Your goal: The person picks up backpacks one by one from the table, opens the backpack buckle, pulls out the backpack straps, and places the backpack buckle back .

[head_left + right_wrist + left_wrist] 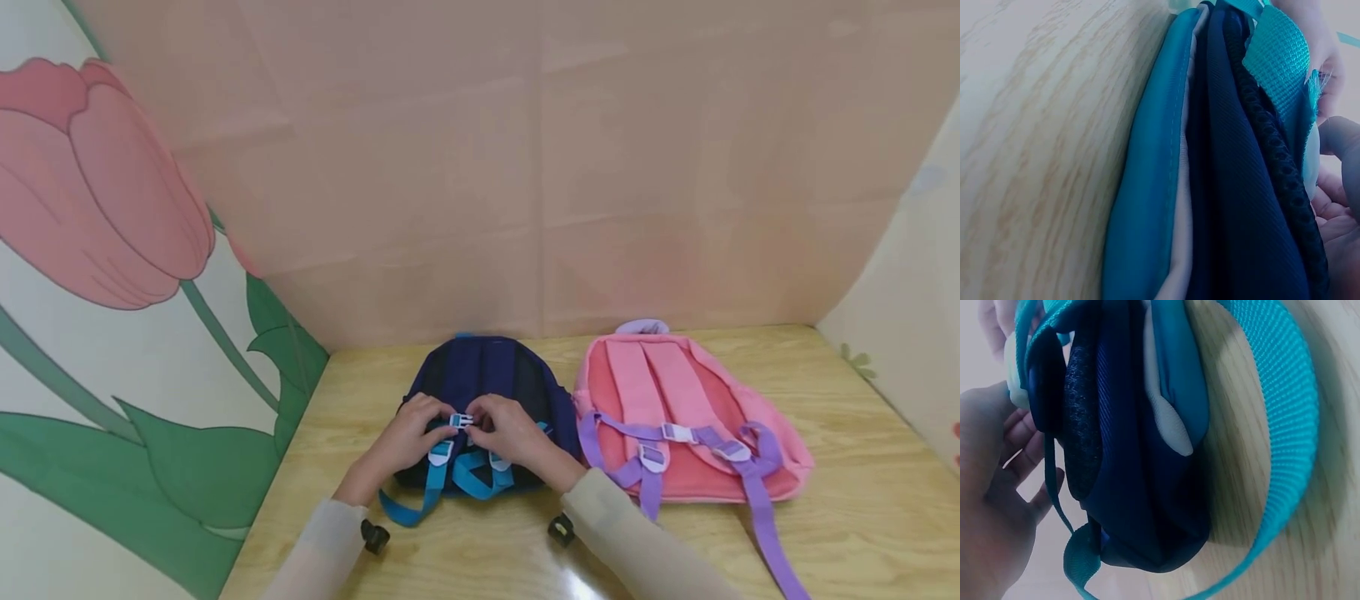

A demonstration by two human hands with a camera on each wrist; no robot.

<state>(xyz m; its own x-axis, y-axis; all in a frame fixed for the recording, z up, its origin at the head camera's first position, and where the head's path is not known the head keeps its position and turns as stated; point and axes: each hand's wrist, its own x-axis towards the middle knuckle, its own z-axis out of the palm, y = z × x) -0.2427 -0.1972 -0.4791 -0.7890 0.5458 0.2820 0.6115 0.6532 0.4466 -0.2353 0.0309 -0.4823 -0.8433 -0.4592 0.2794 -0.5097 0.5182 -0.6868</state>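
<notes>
A navy backpack point(480, 367) lies on the table with its shoulder straps facing up. Over its middle, both hands hold a white side-release buckle point(460, 421). My left hand point(411, 429) pinches the buckle's left part between thumb and fingers, while my right hand point(512, 427) pinches at its right end. Prongs show between the fingertips. Below the hands, blue webbing point(431, 497) runs from a white strap adjuster point(441, 452) and loops down onto the table. In the left wrist view this webbing point(1291, 425) arcs beside the pack's side. In the right wrist view, the fingers partly hide behind webbing.
Close on the right lies a pink backpack point(630, 367) with purple straps point(765, 517) and a white chest buckle point(678, 432). One purple strap hangs toward the table's near side. A pinkish-brown sheet point(525, 167) stands behind, and a wall with painted tulips point(135, 192) on the left.
</notes>
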